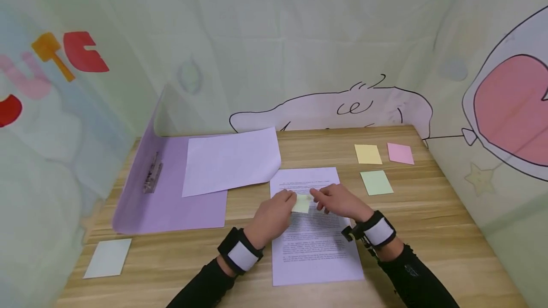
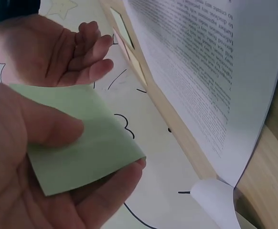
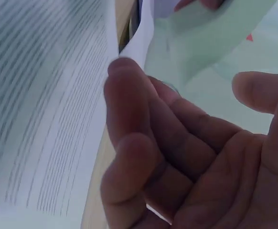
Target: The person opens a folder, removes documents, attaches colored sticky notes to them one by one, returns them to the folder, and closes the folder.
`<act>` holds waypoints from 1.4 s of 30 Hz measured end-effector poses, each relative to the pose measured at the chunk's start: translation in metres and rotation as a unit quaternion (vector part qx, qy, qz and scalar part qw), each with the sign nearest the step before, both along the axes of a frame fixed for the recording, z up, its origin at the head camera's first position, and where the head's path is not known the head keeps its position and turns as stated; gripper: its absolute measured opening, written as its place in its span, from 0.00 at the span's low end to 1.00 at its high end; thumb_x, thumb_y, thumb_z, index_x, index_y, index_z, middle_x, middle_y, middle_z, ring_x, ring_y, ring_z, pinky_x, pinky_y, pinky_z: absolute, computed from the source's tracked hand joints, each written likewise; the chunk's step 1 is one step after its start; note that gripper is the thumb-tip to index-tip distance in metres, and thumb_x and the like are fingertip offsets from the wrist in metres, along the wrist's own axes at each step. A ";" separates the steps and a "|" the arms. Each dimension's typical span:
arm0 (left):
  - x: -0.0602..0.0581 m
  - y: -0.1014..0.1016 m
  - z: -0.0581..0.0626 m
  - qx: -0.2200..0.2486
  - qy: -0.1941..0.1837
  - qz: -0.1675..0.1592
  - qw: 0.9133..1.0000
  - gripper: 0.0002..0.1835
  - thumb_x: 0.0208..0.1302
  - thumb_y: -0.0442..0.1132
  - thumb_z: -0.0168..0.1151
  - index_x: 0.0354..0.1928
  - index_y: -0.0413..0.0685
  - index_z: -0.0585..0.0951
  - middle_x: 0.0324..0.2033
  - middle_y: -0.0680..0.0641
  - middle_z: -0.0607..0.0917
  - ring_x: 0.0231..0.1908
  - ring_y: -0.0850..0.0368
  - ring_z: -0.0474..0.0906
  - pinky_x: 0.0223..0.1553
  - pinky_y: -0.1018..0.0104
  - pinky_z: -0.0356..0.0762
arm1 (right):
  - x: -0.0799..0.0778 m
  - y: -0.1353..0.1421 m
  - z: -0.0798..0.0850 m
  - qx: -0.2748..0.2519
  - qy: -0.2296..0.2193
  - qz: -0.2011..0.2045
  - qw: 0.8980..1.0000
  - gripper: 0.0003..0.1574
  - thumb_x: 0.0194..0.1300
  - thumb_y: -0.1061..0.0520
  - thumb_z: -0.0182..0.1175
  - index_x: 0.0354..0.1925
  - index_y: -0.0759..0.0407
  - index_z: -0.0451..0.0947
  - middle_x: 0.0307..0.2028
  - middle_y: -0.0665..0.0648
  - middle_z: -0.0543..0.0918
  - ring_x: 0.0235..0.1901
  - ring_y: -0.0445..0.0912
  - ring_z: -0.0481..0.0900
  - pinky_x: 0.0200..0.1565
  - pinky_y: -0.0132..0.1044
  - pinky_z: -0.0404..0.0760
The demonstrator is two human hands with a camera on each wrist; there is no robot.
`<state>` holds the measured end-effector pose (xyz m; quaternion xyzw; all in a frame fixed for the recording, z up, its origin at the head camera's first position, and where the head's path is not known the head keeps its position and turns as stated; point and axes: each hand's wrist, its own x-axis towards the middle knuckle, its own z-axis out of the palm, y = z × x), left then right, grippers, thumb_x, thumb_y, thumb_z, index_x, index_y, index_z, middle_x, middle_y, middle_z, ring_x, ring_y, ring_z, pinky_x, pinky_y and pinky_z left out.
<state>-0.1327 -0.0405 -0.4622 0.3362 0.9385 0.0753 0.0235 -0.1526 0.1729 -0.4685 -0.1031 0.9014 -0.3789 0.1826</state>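
Note:
A green sticky note (image 1: 301, 204) is pinched in my left hand (image 1: 273, 215), over the middle of a printed sheet (image 1: 314, 251). In the left wrist view the thumb lies across the top face of the note, with fingers beneath it. My right hand (image 1: 340, 201) hovers just to the right of the note, fingers loosely bent and thumb apart. Nothing sits between its fingers in the right wrist view, where the note's green edge (image 3: 210, 43) appears beyond them, apart from them.
To the left lies an open purple folder (image 1: 192, 215) with a metal clip (image 1: 152, 175) and a blank white sheet (image 1: 231, 160). Yellow (image 1: 368, 154), pink (image 1: 400, 153) and green (image 1: 376, 182) notes lie at right. A pale square (image 1: 108, 258) is front left. Printed curtains surround the table.

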 end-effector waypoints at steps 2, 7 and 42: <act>0.001 0.003 -0.001 -0.019 0.011 0.001 1.000 0.22 0.64 0.33 0.58 0.60 0.36 0.73 0.57 0.41 0.75 0.60 0.48 0.69 0.51 0.59 0.74 | -0.001 -0.009 0.000 -0.012 -0.016 0.022 1.000 0.27 0.72 0.43 0.48 0.31 0.61 0.83 0.23 0.53 0.82 0.22 0.46 0.78 0.29 0.38 0.74; 0.002 0.009 -0.005 -0.055 0.052 0.001 0.997 0.23 0.62 0.36 0.61 0.59 0.37 0.73 0.56 0.42 0.76 0.60 0.49 0.69 0.49 0.61 0.75 | -0.007 -0.020 -0.004 0.002 -0.008 0.038 0.999 0.21 0.70 0.49 0.52 0.24 0.57 0.81 0.19 0.51 0.80 0.20 0.47 0.77 0.25 0.37 0.71; -0.004 0.006 -0.040 -0.138 0.070 -0.018 0.988 0.22 0.67 0.44 0.56 0.56 0.35 0.76 0.57 0.38 0.74 0.58 0.44 0.70 0.53 0.60 0.72 | -0.060 -0.031 -0.037 0.058 0.122 0.096 0.986 0.11 0.64 0.59 0.59 0.24 0.56 0.79 0.17 0.46 0.72 0.20 0.39 0.68 0.24 0.31 0.65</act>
